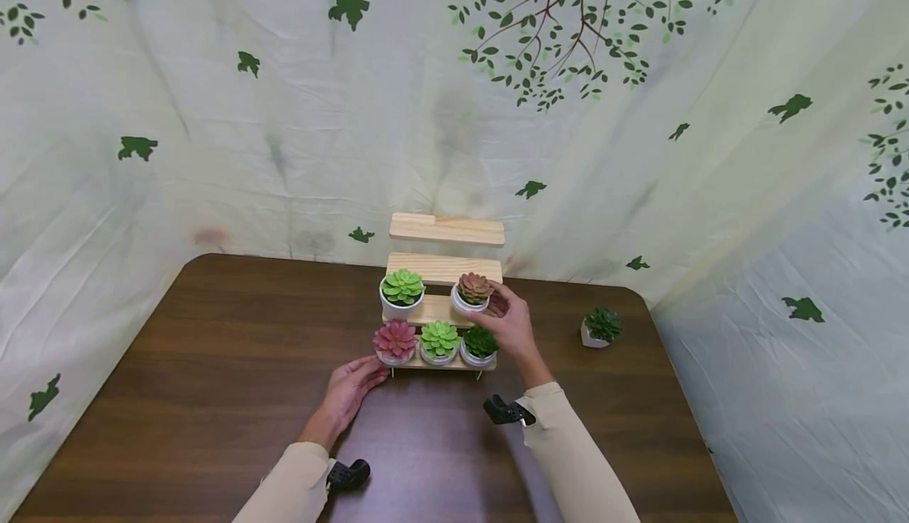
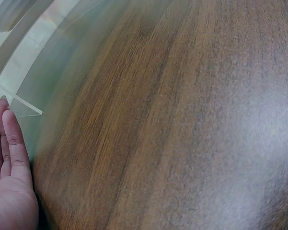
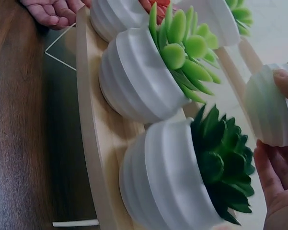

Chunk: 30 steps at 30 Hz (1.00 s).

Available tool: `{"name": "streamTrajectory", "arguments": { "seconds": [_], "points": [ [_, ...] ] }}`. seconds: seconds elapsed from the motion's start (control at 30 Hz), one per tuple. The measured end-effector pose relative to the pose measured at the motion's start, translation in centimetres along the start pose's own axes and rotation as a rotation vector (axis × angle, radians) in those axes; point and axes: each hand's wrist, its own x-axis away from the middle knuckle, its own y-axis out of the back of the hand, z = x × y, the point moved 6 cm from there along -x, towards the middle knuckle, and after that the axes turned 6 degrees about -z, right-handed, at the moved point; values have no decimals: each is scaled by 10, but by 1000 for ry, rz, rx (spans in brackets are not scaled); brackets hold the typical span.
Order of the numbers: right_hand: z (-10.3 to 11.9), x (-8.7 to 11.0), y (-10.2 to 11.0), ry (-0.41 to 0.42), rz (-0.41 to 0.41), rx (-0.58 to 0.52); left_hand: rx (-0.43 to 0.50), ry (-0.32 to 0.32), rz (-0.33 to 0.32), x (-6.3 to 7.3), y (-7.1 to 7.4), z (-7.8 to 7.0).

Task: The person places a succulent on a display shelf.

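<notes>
My right hand (image 1: 513, 326) pinches the white ribbed pot (image 3: 268, 105) of a brownish-red succulent (image 1: 473, 288) between thumb and fingers. This pot is at the right end of the second shelf of a tiered wooden stand (image 1: 444, 269); whether it touches the shelf I cannot tell. My left hand (image 1: 349, 390), fingers nearly straight, is at the stand's lower left corner, beside a pink succulent (image 1: 394, 340). On the lowest shelf, a light green succulent (image 1: 439, 339) and a dark green succulent (image 1: 480, 341) continue the row. Another light green succulent (image 1: 402, 288) stands at the second shelf's left end.
A small dark green succulent in a white pot (image 1: 602, 326) stands apart on the brown table (image 1: 270, 334), to the right. The stand's top shelf (image 1: 447, 229) is near a leaf-patterned white cloth (image 1: 298, 152) behind the table. Thin wire feet show under the stand.
</notes>
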Motion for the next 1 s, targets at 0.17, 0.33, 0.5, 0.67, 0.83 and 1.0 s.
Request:
{"name": "streamTrajectory", "arguments": {
  "seconds": [0.17,0.33,0.5,0.67,0.83,1.0],
  "points": [
    [-18,-10,-9,5,32,42,6,8,1,2,-1,-2],
    [-5,-6,-15,-7,78,51,2,10,8,3,-2,-3],
    [12,0,-21,-15,136,89,-4,-7,7,2,-1,-2],
    [-7,-8,-30,-6,159,103,-7,-10,1,0,0,-1],
    [-4,-7,-37,-26,178,144,-5,5,-16,0,1,1],
    [-19,-13,-40,-57,155,136,-10,1,-20,-1,2,0]
  ]
}}
